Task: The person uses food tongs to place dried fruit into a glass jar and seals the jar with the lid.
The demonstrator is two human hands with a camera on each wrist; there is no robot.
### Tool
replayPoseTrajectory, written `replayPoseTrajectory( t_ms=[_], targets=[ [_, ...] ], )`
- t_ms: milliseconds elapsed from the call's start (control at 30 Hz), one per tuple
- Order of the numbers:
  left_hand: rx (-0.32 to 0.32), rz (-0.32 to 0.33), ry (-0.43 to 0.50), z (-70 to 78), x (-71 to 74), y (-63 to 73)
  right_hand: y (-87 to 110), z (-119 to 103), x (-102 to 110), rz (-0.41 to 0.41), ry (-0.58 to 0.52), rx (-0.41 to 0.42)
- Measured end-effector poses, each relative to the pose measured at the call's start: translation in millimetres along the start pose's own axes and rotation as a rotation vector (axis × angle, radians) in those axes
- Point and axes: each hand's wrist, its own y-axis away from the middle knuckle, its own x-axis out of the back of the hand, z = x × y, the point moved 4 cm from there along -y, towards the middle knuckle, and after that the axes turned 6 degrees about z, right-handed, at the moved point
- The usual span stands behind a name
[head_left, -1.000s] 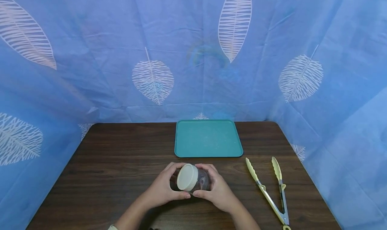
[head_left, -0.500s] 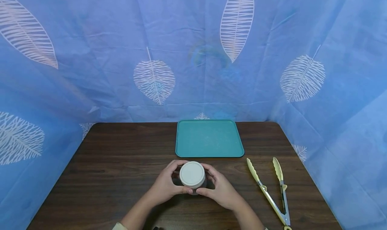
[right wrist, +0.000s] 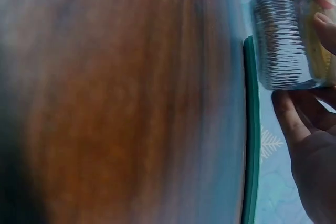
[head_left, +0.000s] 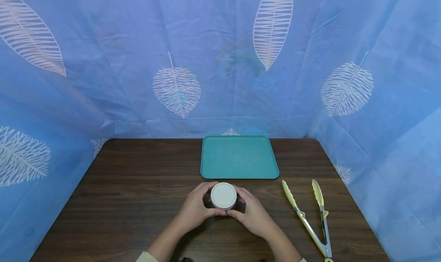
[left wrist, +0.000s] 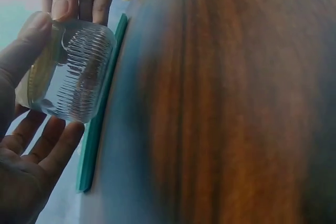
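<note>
A clear ribbed jar (left wrist: pixel 86 74) with a cream lid (head_left: pixel 223 195) is held upright between both hands, and the wrist views show it raised over the table. My left hand (head_left: pixel 196 207) curls round its left side, thumb toward me and fingers behind. On the opposite side my right hand (head_left: pixel 254 213) grips it the same way. The two thumb tips nearly meet in front of the jar. Through the ribbed wall (right wrist: pixel 283 40) the contents, if any, cannot be made out.
Behind the jar a teal tray (head_left: pixel 240 157) lies on the dark wooden table (head_left: pixel 144 185). Spread tongs (head_left: pixel 326 227) with pale yellow tips lie to the right. A blue leaf-print cloth (head_left: pixel 213 93) hangs round the back and sides.
The jar has turned from tilted, lid toward the left, to upright with its lid on top. Both hands have shifted slightly right with it, still gripping it.
</note>
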Motion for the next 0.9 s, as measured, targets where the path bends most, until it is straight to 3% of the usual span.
replayPoseTrajectory(
  t_ms=[433,600,900],
  targets=[
    [0.053,-0.044,-0.012,-0.9,-9.3,3.5,3.7,2,-2,-0.053,0.101,-0.049],
    [0.052,-0.051,-0.035,0.0,-11.9,5.3,5.6,-1,-1,-0.068,0.183,-0.065],
    [0.043,-0.069,-0.09,3.3,-15.3,7.6,5.0,3,1,-0.067,0.211,-0.064]
  ],
)
